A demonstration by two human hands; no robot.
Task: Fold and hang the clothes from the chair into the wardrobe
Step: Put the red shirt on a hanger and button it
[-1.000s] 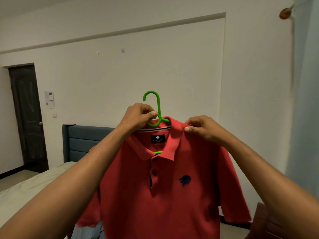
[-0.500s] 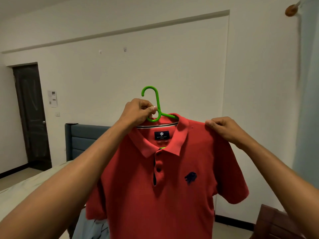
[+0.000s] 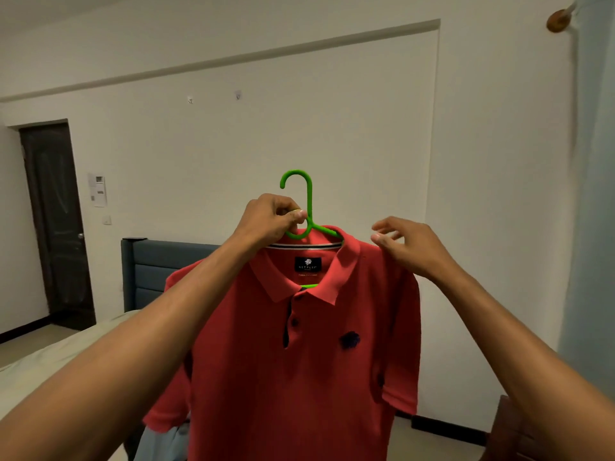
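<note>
- Bed (image 3: 66, 354), with grey-blue headboard (image 3: 159, 264): at 8 o'clock of the view, behind the arms; a dark door (image 3: 56, 224) stands at 9 o'clock.
- Red polo shirt (image 3: 299, 361): at centre, reaching down to 6 o'clock, held up in the air and hanging straight on its hanger, both shoulders seated. It is not yet in the wardrobe, which is out of view.
- Left hand (image 3: 269, 221): just above the collar at 12 o'clock of the shirt; its grip is closed, fingers and thumb pinching the hanger's neck and carrying the whole load.
- Right hand (image 3: 406, 244): at 2 o'clock of the shirt, over the shoulder seam. Half a second earlier it pinched that shoulder; now its grip is loose, fingers spread and holding nothing.
- Green hanger (image 3: 307, 207): hook upright and free above the collar.
- Reading: the release suggests that dressing the hanger is finished; carrying it to the rail is the likely next step.
</note>
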